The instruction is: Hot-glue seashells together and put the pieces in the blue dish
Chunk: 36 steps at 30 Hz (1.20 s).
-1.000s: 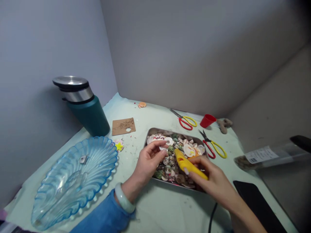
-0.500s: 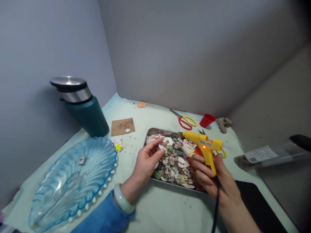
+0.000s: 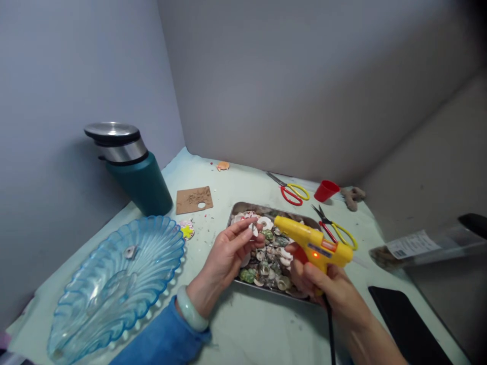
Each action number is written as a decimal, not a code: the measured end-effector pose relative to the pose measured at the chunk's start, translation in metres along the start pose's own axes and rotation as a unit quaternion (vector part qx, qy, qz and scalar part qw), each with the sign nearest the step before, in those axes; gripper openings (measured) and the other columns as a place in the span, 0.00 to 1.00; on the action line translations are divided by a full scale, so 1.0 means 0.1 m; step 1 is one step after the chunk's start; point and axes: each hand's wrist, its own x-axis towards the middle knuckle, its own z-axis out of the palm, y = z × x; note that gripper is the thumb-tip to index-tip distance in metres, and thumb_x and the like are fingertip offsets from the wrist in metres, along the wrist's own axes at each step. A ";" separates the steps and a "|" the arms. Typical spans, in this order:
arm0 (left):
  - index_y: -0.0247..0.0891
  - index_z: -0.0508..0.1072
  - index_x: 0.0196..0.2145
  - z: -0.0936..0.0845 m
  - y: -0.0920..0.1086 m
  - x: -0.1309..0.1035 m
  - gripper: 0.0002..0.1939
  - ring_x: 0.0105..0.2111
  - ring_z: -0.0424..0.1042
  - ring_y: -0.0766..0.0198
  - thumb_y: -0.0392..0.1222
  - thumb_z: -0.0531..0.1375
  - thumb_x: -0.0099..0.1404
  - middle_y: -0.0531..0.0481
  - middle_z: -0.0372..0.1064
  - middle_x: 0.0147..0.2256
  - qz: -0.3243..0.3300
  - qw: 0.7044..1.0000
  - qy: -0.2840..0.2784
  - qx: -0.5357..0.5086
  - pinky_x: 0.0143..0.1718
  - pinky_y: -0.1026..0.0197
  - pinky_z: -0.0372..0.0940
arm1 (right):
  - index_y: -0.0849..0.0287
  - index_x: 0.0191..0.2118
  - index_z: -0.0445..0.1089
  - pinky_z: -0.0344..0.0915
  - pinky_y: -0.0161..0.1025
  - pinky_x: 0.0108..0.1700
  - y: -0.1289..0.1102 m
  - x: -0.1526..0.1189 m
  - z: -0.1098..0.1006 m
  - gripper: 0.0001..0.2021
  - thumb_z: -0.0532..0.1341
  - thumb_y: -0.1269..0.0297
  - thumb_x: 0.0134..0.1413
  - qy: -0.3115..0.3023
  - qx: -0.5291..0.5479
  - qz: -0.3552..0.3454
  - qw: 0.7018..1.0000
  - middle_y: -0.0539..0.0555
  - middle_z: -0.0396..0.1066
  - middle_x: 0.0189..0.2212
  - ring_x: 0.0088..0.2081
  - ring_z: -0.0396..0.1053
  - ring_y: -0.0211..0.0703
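Here, left hand point(image 3: 224, 252) pinching white piece point(image 3: 253, 230), right hand point(image 3: 337, 289) gripping glue gun point(image 3: 299, 231), label point(image 3: 319, 250) unreadable

Teal bottle point(image 3: 142, 185), brown card point(image 3: 190, 199) with hole, red cup point(image 3: 326, 191)

On my head feed, the left hand point(image 3: 228, 251) pinches a small white piece point(image 3: 253, 230) above a metal tray point(image 3: 261, 209) of shells point(image 3: 270, 268), and the right hand point(image 3: 335, 286) grips a yellow glue gun point(image 3: 299, 231), its orange light point(image 3: 315, 255) glowing. Left on the desk point(image 3: 262, 327) I see a scalloped blue dish point(image 3: 155, 263), a teal bottle point(image 3: 146, 185) behind it
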 end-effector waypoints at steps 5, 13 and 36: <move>0.36 0.75 0.44 -0.01 0.00 0.00 0.14 0.33 0.73 0.67 0.38 0.66 0.58 0.47 0.73 0.39 -0.007 1.000 0.000 -0.023 0.42 0.61 0.68 | 0.57 0.44 0.72 0.48 0.36 0.23 0.20 -0.04 -0.09 0.19 0.65 0.50 0.51 -0.030 -0.004 0.014 0.999 0.46 0.57 0.21 0.20 0.51 0.33; 0.37 0.76 0.42 0.02 -0.03 -0.01 0.15 0.32 0.71 0.69 0.38 0.67 0.56 0.49 0.71 0.41 0.010 0.998 0.012 0.055 0.40 0.63 0.66 | 0.56 0.45 0.71 0.50 0.35 0.23 0.15 -0.01 0.07 0.17 0.66 0.54 0.52 0.059 -0.009 -0.015 0.998 0.46 0.62 0.22 0.20 0.53 0.32; 0.36 0.71 0.40 0.05 -0.10 -0.07 0.09 0.40 0.71 0.58 0.41 0.62 0.62 0.44 0.72 0.39 0.077 0.956 -0.079 0.272 0.45 0.56 0.64 | 0.57 0.44 0.71 0.66 0.36 0.28 0.15 0.18 0.43 0.19 0.69 0.57 0.46 0.253 -0.113 -0.051 0.960 0.49 0.73 0.29 0.24 0.65 0.37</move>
